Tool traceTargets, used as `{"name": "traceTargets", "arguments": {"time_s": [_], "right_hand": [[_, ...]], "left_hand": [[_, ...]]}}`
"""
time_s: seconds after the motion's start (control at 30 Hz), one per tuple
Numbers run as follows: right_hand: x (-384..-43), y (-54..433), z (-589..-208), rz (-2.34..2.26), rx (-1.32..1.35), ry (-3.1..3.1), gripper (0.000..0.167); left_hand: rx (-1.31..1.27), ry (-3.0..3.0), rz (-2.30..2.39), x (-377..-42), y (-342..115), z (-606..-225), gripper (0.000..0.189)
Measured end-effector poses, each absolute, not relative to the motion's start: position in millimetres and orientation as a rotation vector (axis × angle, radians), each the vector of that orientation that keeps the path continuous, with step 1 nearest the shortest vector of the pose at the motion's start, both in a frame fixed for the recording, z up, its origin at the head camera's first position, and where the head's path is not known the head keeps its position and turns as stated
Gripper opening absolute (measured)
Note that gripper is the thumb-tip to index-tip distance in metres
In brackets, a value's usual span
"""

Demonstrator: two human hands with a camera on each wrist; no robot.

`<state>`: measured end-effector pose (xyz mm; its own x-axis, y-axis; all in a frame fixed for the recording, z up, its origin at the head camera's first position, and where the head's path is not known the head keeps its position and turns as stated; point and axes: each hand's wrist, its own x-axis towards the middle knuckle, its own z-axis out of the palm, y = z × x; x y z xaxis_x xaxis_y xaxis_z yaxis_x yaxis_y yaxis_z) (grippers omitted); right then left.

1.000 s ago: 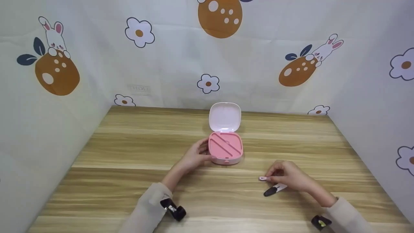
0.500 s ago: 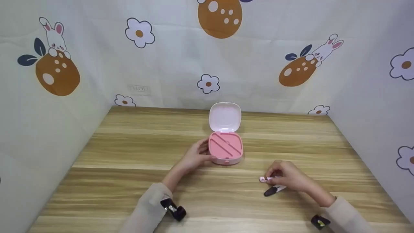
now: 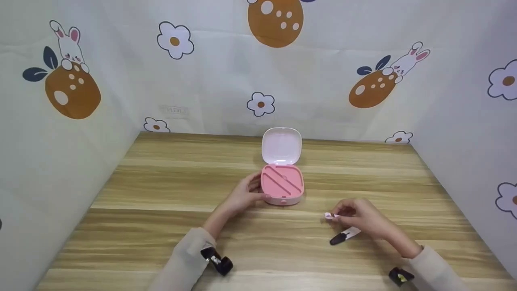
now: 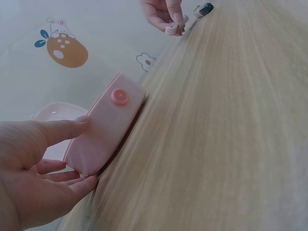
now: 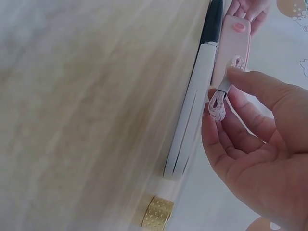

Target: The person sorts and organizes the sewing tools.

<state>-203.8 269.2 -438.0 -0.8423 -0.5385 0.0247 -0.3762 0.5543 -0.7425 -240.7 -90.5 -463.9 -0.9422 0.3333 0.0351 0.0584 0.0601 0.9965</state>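
Observation:
A pink box [image 3: 282,184] stands on the table, its pale lid [image 3: 281,146] raised at the back. Diagonal ridges cross its pink inner tray. My left hand [image 3: 242,196] holds the box at its left front corner, thumb on the front face [image 4: 108,127] and fingers along the side. My right hand [image 3: 365,218] pinches a small folded tape measure [image 5: 218,107], pale with fine marks and bound by a band, just off the table. Below that hand lies a white two-armed tool with a black end [image 3: 338,239], which looks like thread snips; the hand partly hides it in the head view.
In the right wrist view a gold dimpled thimble [image 5: 158,213] stands on the table beyond the white arms of the tool. Wood-grain tabletop [image 3: 181,161] spreads around the box. Printed cloth walls [image 3: 218,81] close in the back and both sides.
My right hand has turned the folded tape measure in its fingers and raised it slightly, away from the black-ended tool. My left hand and the box have stayed in place.

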Motion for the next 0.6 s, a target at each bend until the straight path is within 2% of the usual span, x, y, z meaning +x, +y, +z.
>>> {"name": "traceTargets", "arguments": {"time_s": [0.6], "right_hand": [[-203.3,264.9,-432.1,-1.260,-0.717,2.561,0.024]], "left_hand": [[0.406,2.118,2.003,-240.9,-90.0,-464.6,0.081]]}}
